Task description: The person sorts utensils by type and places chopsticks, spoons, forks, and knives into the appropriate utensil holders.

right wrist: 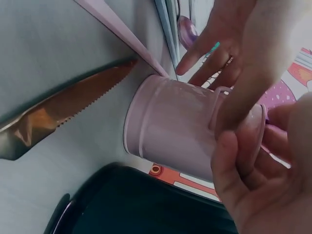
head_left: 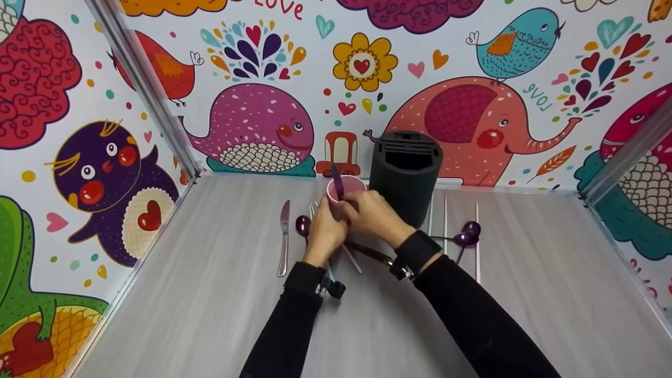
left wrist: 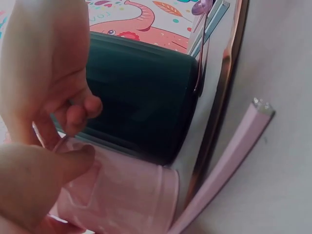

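A pink cup (head_left: pixel 360 184) with a small handle stands upright, and a purple utensil (head_left: pixel 337 181), blade-like in shape, pokes up out of its mouth. My left hand (head_left: pixel 328 231) holds the cup from its near left side, thumb over the handle. At the rim, my right hand (head_left: pixel 375 212) grips the cup, thumb against the outer wall and fingertips reaching over the edge beside the utensil. In the right wrist view the cup's lower wall (right wrist: pixel 170 122) shows, while both hands cover the rim. The utensil's lower part is hidden inside.
Right behind the right hand stands a dark green slotted utensil holder (head_left: pixel 407 184). A copper serrated knife (right wrist: pixel 73 102) lies under the right wrist. Table knife (head_left: pixel 284 239) and purple spoon (head_left: pixel 303 226) lie left; purple spoons (head_left: pixel 466 239) and chopsticks (head_left: pixel 478 252) lie right. Patterned walls surround the table.
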{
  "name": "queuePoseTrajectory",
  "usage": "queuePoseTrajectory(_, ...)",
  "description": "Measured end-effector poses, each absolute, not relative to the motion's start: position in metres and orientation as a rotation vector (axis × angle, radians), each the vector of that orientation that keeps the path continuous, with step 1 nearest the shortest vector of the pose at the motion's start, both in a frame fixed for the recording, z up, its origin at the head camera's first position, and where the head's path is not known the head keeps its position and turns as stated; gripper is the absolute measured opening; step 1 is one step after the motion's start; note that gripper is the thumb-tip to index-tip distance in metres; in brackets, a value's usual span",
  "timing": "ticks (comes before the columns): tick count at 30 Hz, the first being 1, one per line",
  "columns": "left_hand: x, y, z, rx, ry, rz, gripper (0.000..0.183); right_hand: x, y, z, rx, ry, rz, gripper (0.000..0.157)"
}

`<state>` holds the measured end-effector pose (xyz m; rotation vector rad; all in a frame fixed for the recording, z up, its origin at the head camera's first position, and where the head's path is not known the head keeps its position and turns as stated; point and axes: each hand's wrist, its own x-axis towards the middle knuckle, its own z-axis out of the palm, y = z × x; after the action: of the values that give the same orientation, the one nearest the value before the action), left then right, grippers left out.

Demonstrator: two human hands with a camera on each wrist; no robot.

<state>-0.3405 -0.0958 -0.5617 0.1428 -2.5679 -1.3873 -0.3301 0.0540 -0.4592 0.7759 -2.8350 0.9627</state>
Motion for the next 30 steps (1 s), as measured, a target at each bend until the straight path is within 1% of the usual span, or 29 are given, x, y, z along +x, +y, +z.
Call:
queuePoseTrajectory(5, -0.340, -0.096, -0.560, 0.136, -2.576, -1.361, 0.077, -0.329, 0.057, -0.461, 0.878, -2.815, 0.967, 0.019)
queuePoseTrajectory(9, -0.345, -0.097, -0.565, 0.142, -2.598, -1.314, 0.075, -0.327, 0.061, -0.464, 0.911, -2.763, 0.992, 0.024)
queuePoseTrajectory(11, -0.346, -0.097, -0.566, 0.142, -2.605, -1.310, 0.078, -0.326, 0.063, -0.465, 0.916, -2.739, 1.014, 0.028)
queuePoseTrajectory(16, -0.342, -0.096, -0.564, 0.148, -2.567, -1.366, 0.088, -0.321, 0.072, -0.470, 0.933, -2.668, 1.035, 0.031)
queuePoseTrajectory(17, -0.336, -0.096, -0.557, 0.147, -2.567, -1.370, 0.088, -0.320, 0.074, -0.470, 0.933, -2.654, 1.038, 0.031)
queuePoseTrajectory(23, -0.335, -0.096, -0.554, 0.170, -2.601, -1.378, 0.095, -0.303, 0.093, -0.468, 0.908, -2.588, 1.075, 0.026)
queuePoseTrajectory(24, -0.340, -0.096, -0.561, 0.168, -2.596, -1.374, 0.098, -0.299, 0.097, -0.467, 0.910, -2.575, 1.082, 0.025)
queuePoseTrajectory(27, -0.343, -0.098, -0.565, 0.144, -2.607, -1.339, 0.102, -0.287, 0.108, -0.465, 0.924, -2.551, 1.074, 0.021)
queuePoseTrajectory(28, -0.343, -0.098, -0.564, 0.141, -2.607, -1.332, 0.102, -0.283, 0.112, -0.464, 0.935, -2.546, 1.063, 0.020)
queuePoseTrajectory(30, -0.333, -0.098, -0.549, 0.135, -2.597, -1.392, 0.099, -0.275, 0.120, -0.462, 0.939, -2.552, 1.053, 0.017)
